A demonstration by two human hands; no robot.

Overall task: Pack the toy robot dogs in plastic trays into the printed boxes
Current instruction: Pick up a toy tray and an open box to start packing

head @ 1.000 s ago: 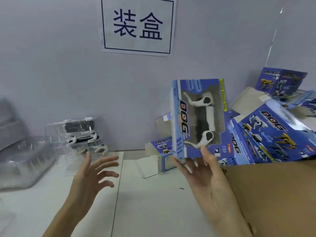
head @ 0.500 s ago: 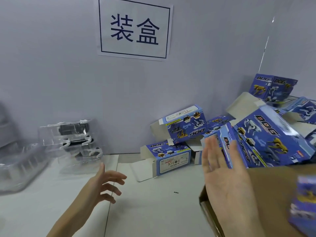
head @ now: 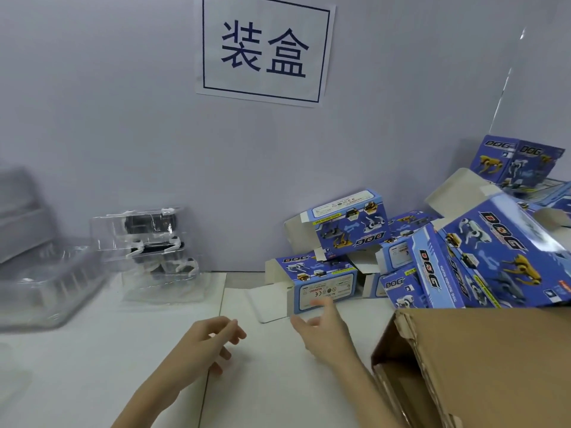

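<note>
Head view: both hands hover over the white tabletop [head: 154, 350], holding nothing; left hand [head: 210, 338] has fingers loosely curled, nothing between them; right hand [head: 324, 330] is spread, fingers relaxed, fingertips just short of the nearest blue printed box with white end label [head: 321, 281], not clearly touching it; that box lies on its side, end flap open and flat on the table toward the hands; behind and right of it a heap of similar blue printed DOG boxes [head: 482, 257], several with flaps open, insides not visible; toy robot dogs in clear plastic trays [head: 148, 242] stacked against the grey wall [head: 123, 118], well left of both hands, black-and-white dog parts showing through the plastic; further left, blurred clear plastic trays [head: 46, 282], contents unclear; brown corrugated cardboard carton [head: 479, 366] at lower right, just beside the right forearm, open side facing left, interior dark, contents cannot be told; white paper sign with dark blue characters [head: 264, 49] on the wall above.
</note>
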